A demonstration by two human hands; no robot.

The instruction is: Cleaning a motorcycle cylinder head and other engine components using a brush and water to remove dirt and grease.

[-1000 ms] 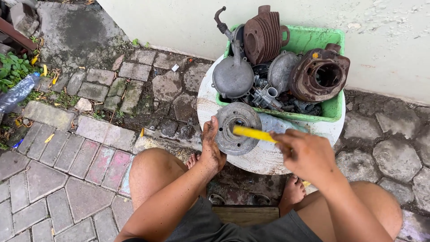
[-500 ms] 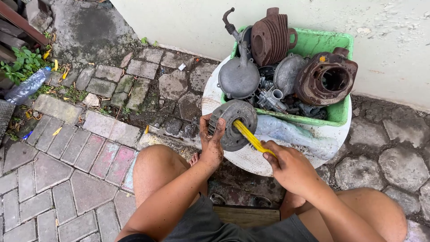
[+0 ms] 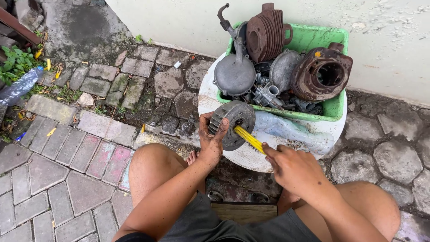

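Observation:
My left hand [image 3: 211, 139], dirty with grease, grips a round grey metal engine part [image 3: 235, 123] by its left edge and holds it tilted on its rim over a white round tabletop [image 3: 251, 159]. My right hand [image 3: 286, 168] holds a yellow-handled brush [image 3: 249, 138] whose tip rests against the face of the part near its centre hole. Both hands are just in front of my bare knees.
A green plastic tub [image 3: 333, 107] behind the part holds several rusty and grey engine pieces, among them a finned cylinder [image 3: 264, 33] and a brown cylinder block [image 3: 321, 74]. A clear plastic bag [image 3: 291, 130] lies on the tabletop. A wall stands behind; a plastic bottle [image 3: 20, 86] lies at left on the paving.
The grey part went from lying flat on the tabletop to standing tilted in my left hand. My right hand brought the brush down onto its face.

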